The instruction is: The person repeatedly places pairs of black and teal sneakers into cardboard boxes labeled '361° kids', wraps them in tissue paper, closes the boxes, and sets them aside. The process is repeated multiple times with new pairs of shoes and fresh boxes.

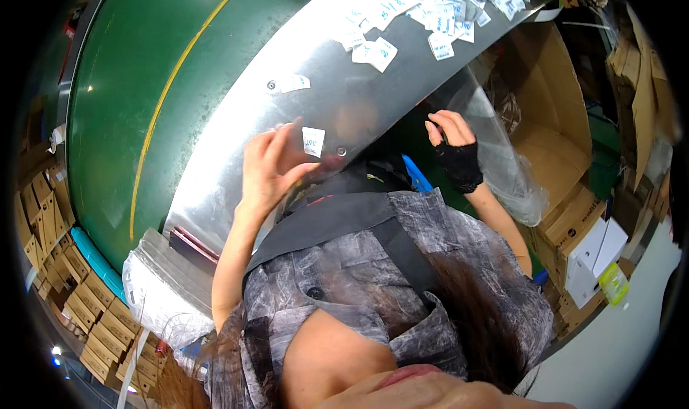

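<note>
My left hand (269, 166) hovers over the near part of the metal table (237, 147), thumb and fingers spread, holding nothing. Just beyond its thumb lies a small white sachet (313, 142) with blue print. Another sachet (294, 84) rests farther off, beside a round screw hole. At the far end of the table spreads a heap of several such sachets (441, 11). My right hand (453, 147), in a black lace fingerless glove, is off the table's right edge. Its fingers are loosely bent with a gap to the thumb, and nothing shows in them.
To the right stands an open cardboard carton (552, 100) with clear plastic film (513, 176) over its side. A plastic-wrapped stack (169, 273) and a dark red flat case (194, 244) sit at the left. Beyond are green floor (115, 115) and stacked brown boxes (100, 323).
</note>
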